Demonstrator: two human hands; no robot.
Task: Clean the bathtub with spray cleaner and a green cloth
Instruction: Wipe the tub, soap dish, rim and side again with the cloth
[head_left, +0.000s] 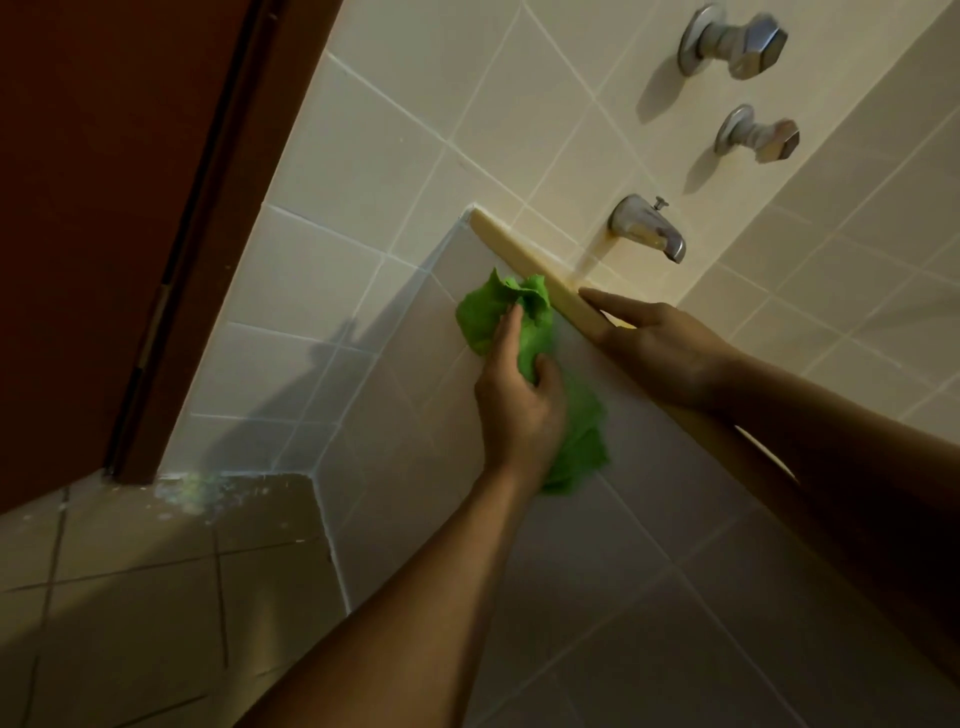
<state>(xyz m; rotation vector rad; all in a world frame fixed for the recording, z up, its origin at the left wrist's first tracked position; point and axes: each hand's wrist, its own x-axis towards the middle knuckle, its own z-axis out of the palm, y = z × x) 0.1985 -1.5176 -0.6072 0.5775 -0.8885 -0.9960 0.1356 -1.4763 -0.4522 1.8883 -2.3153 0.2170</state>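
One green cloth (488, 317) in curled left fingers (511, 332) | right fingers (618, 304) straight on tub rim (519, 254) | two taps (735, 41) (758, 136)

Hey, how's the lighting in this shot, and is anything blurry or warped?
Head view: dim overall, brightest on the wall tiles around the tap handles, which cast soft shadows; a dark shadow falls on the tiles left of the green cloth; the cloth's lower end by the left hand looks motion-blurred; the whole frame sits tilted.
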